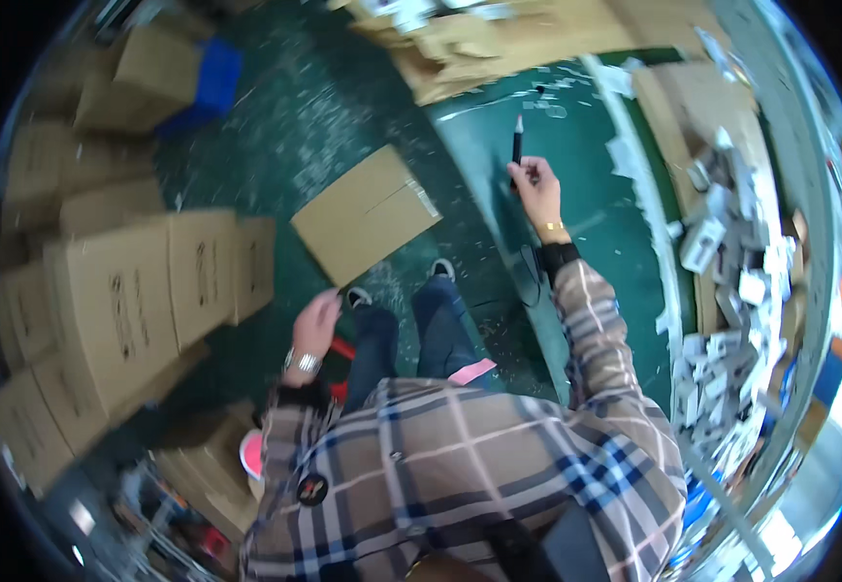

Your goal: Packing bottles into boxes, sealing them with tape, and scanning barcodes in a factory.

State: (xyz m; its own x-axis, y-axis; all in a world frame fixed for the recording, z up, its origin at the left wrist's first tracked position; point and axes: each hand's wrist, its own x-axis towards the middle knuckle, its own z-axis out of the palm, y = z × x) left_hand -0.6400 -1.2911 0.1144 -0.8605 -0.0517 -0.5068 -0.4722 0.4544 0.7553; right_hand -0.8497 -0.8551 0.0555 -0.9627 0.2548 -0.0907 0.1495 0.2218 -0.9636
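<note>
Seen from above, a person in a plaid shirt stands at the edge of a green bench point(499, 145). The right hand point(535, 184) is closed around a black marker pen point(517, 145), held out over the bench top with its tip pointing away. The left hand point(316, 325) hangs loosely half-open and empty, above the floor near a flattened cardboard box point(365, 213). Stacked sealed cartons point(140, 291) stand to the left, and a heap of small white packets point(731, 252) lies along the bench's right side. The flat box sits just ahead of the feet point(402, 281), so a step forward could slip on it. The pen, seemingly gripped near its lower end, might roll among the packets if dropped.
</note>
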